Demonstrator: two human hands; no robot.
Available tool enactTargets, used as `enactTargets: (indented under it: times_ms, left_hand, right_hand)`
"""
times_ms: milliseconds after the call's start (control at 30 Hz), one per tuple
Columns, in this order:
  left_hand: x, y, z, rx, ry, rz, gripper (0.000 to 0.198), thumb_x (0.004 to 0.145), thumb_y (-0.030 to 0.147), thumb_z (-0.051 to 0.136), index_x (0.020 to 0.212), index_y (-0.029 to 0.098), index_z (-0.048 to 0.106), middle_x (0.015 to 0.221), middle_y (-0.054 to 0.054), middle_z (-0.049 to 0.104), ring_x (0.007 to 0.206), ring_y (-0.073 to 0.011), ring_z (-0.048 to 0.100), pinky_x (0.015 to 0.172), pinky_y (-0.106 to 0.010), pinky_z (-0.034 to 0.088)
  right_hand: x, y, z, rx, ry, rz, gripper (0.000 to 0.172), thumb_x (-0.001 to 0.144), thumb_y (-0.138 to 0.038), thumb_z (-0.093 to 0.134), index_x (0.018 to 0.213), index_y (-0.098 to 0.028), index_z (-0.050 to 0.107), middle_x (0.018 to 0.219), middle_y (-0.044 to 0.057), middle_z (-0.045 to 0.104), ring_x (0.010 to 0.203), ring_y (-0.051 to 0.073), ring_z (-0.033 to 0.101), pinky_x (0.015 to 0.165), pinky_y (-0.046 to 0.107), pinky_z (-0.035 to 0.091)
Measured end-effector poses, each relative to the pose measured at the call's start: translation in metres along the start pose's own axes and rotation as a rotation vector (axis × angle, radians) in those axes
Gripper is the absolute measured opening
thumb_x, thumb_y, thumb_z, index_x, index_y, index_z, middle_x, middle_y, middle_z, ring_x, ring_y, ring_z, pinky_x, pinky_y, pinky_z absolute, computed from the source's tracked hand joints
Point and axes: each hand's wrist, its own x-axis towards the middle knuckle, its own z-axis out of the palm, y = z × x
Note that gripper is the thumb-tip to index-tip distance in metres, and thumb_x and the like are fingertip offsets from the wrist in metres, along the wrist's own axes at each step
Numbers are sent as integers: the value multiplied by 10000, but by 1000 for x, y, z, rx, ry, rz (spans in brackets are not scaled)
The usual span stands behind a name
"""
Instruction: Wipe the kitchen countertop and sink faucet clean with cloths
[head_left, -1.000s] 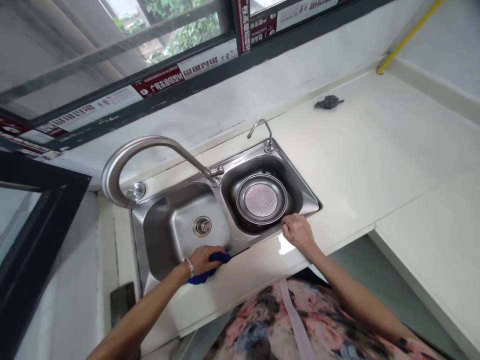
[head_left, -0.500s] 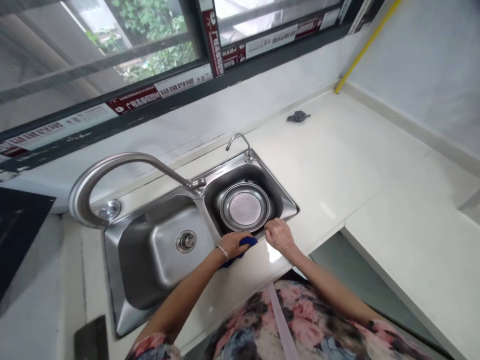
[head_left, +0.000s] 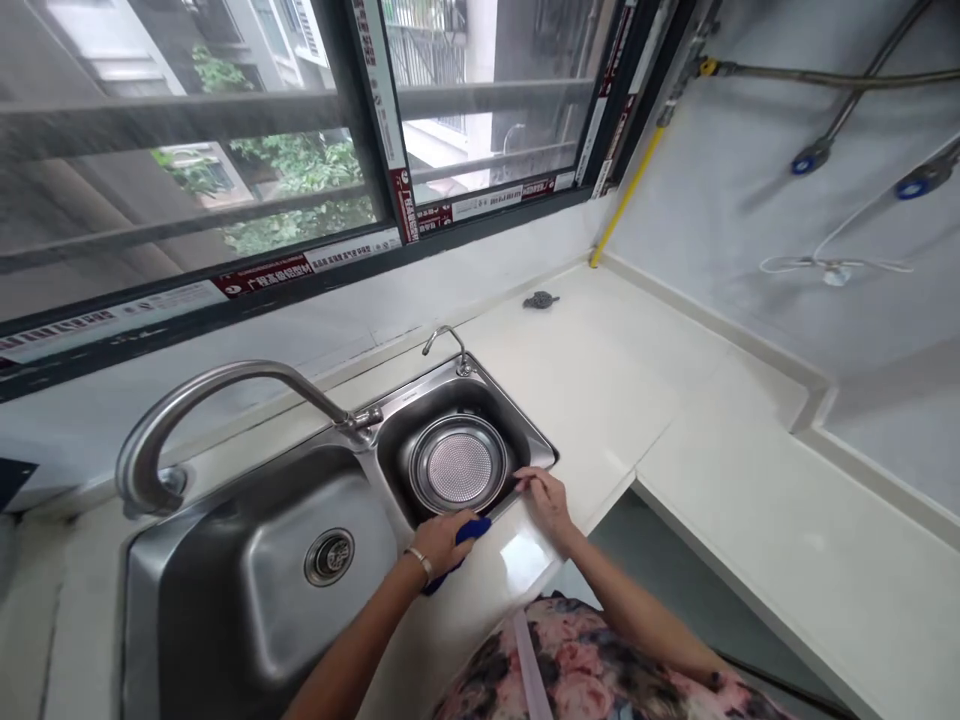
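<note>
Sink [head_left: 225, 520] basin, strainer bowl [head_left: 459, 465] inside.

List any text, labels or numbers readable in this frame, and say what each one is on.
Nothing can be read for certain.
Red and white strips along the lower window frame: printed characters, too blurred to read.
Strip on the upright window bar: print, too small and blurred.
Sink, tap, strainer basket, blue cloth under the left hand, worktop by the right hand: no text visible.
</note>
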Motion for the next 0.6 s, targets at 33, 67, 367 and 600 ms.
enactTargets:
  times_ms: [33, 67, 367, 600]
  left_hand:
    - [-8, -6, 0, -15, -7, 1, 447, 886, 332, 559, 1324, 287, 636, 1256, -93, 745, 1191, -317, 682, 1043, -453, 512]
    - [-15, -12, 1, -28, -12, 3, 446, 889, 335, 555, 1326, 292, 636, 1255, -91, 740, 1184, -313, 682, 1041, -448, 512]
    - [-18, -6, 0, 6, -33, 41, 465, 920, 374, 543, 1376, 341, 625, 1282, -94, 709, 1143, -330, 686, 984, -459, 533]
    - [66, 27, 4, -90, 20, -18, 424, 933, 454, 536, 1321, 324, 646, 1242, -72, 754, 1191, -294, 678, 1039, -432, 510]
  right_hand:
    - [0, 2, -10, 104, 87, 80, 348, 904, -287, 410, 911, -197, 746, 677, 18, 720, 659, 177, 679, 686, 305, 559]
    - [-2, 5, -21, 212, 184, 170, 320, 884, -346, 465, 871, -196, 748, 645, 14, 707, 634, 178, 668, 664, 305, 553]
    - [-76, 50, -102, 472, 632, 614, 237, 642, -395, 682, 737, -185, 736, 733, 49, 771, 539, 145, 611, 563, 297, 541]
    - [-68, 33, -84, 489, 529, 623, 269, 640, -429, 703, 722, -176, 744, 748, 65, 779, 528, 132, 609, 543, 273, 521]
